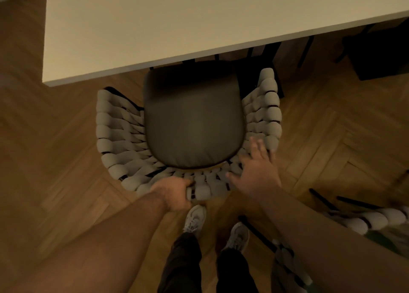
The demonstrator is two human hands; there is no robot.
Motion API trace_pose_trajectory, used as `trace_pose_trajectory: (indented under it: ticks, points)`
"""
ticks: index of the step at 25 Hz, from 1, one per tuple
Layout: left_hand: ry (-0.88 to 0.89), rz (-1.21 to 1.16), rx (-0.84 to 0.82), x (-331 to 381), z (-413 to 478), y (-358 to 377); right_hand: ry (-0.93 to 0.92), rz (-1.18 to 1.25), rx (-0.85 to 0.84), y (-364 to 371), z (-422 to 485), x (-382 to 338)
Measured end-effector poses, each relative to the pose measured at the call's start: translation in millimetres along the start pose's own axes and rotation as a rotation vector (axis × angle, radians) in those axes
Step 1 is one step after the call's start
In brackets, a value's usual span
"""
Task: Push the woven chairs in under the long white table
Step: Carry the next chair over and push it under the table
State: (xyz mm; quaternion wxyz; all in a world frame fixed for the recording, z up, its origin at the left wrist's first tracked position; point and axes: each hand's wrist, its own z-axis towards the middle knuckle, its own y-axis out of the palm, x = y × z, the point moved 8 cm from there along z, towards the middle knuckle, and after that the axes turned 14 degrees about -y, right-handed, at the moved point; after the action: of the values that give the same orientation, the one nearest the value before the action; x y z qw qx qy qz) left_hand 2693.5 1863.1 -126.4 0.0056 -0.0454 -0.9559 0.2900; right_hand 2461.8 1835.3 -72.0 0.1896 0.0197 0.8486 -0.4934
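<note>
A woven chair (pixel 117 133) with thick grey cord arms and a dark seat cushion (pixel 193 120) stands in front of me, its front edge just under the long white table (pixel 155 27). My left hand (pixel 173 193) grips the top of the woven backrest at its middle. My right hand (pixel 256 171) lies with spread, straight fingers on the backrest's right rear curve.
A second woven chair (pixel 363 222) stands at my right, close to my right arm. Dark chair legs (pixel 305 49) show under the table on the far side. My two feet (pixel 194 219) stand on herringbone wood floor right behind the chair.
</note>
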Motion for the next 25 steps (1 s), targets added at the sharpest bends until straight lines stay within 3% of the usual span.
trace_pose_trajectory:
  ticks: [2, 4, 17, 25]
  points:
    - [-0.070, 0.160, -0.061, -35.4, -1.0, 3.0, -0.143, -0.069, -0.197, 27.8, -9.8, -23.3]
    - [-0.105, 0.265, -0.047, -63.2, -1.7, -1.4, -0.246, -0.175, -0.281, 46.0, -12.7, -36.4]
    - [-0.163, 0.212, 0.113, -74.5, 11.7, -35.1, -0.408, -0.324, -0.308, 18.4, 46.5, -29.9]
    - [-0.150, 0.178, 0.177, -83.0, 35.9, -58.0, -0.296, -0.287, -0.217, -0.8, 72.0, -28.6]
